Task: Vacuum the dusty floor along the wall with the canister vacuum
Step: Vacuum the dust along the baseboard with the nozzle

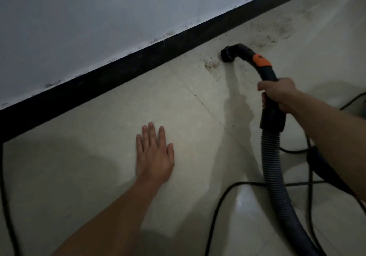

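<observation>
My right hand (pixel 278 94) grips the black curved handle of the vacuum hose (pixel 274 162), just below its orange collar (pixel 261 60). The round nozzle end (pixel 227 54) points down at the pale tiled floor (pixel 99 156), close to the black baseboard (pixel 118 65). A small patch of brown dust (pixel 212 66) lies just left of the nozzle, and a wider dusty smear (pixel 275 30) spreads behind it along the wall. My left hand (pixel 154 154) rests flat on the floor with straight fingers, well to the left of the hose. The canister itself is out of view.
The white wall (pixel 99 18) runs diagonally from lower left to upper right, scuffed above the baseboard. A black power cord (pixel 223 198) loops over the floor at the lower right, crossing under the ribbed hose. Another dark cable (pixel 6 206) hangs along the left edge.
</observation>
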`<state>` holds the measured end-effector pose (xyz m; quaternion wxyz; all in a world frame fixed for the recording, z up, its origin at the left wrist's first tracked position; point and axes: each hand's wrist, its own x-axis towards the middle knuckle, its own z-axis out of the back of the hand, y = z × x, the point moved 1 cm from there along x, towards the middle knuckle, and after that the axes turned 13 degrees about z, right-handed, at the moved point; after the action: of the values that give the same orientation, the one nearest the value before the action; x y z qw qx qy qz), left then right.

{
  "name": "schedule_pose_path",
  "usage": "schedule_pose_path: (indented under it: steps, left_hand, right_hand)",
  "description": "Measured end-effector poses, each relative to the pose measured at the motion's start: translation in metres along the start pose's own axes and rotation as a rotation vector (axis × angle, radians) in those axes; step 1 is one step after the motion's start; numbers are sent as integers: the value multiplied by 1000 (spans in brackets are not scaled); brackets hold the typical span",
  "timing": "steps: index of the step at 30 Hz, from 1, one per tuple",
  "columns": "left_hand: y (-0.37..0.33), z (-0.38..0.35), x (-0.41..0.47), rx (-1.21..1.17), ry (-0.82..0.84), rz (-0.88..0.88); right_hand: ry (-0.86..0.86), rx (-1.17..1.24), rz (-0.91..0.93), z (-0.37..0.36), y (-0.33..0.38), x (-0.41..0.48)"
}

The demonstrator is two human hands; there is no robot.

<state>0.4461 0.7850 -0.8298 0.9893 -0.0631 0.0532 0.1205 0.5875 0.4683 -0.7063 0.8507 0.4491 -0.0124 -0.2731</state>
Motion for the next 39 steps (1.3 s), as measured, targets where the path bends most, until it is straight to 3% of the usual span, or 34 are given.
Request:
schedule_pose_path:
  steps: [9,23,32,39]
  left_hand:
    - [0,1,0,6,-32,4]
    - [1,5,-1,26,-5,16]
    - [0,5,0,3,-28,13]
    - [1,6,0,21,-3,15]
  right_hand:
    - [55,-39,25,-34,48,66]
    - [267,-15,169,-75,27,-25]
    - [68,-154,79,-8,37,45]
    - [206,-203,118,-12,33,13]
